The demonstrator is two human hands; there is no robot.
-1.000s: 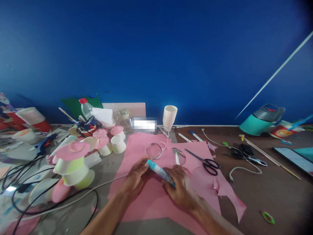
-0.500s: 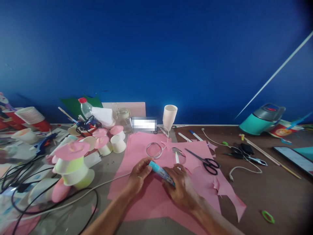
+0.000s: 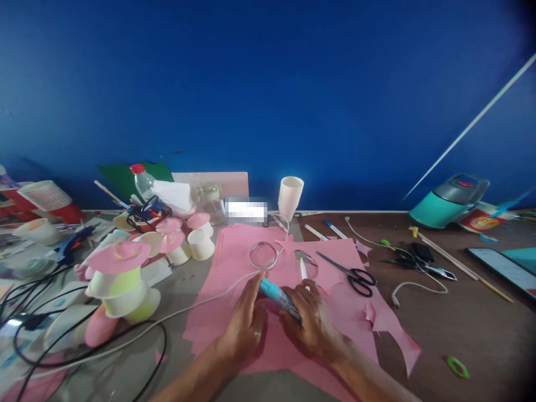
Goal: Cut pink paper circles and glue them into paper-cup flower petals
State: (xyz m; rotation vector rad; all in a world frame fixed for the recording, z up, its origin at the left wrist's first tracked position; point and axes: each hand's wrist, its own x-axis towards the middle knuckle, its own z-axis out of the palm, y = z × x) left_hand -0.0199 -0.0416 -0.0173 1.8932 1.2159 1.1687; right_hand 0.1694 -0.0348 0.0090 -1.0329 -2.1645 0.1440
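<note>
Held in my right hand [image 3: 312,318] is a glue stick [image 3: 280,297] with a light-blue cap and a printed label, tilted with its cap toward the upper left. My left hand [image 3: 247,317] is beside the cap, fingers stretched out and the thumb lower down; whether a fingertip touches the cap is hard to tell. Under both hands lie pink paper sheets [image 3: 226,257]. A white pen [image 3: 303,269] shows just beyond my right fingers. Black-handled scissors [image 3: 349,273] lie on the paper to the right, and a ring-shaped coil [image 3: 263,255] lies ahead of my left hand.
Pink-and-white paper-cup shapes [image 3: 119,279] stand at left among black cables [image 3: 90,349]. A white cup stack [image 3: 290,198] and glass jar [image 3: 210,202] are near the blue wall. At right are a teal sharpener-like device [image 3: 448,201], phone [image 3: 502,271] and white cable [image 3: 421,287].
My left hand has moved from gripping the cap to resting beside it with fingers straightened. The glue stick remains in my right hand, shifted slightly. The view has moved a little.
</note>
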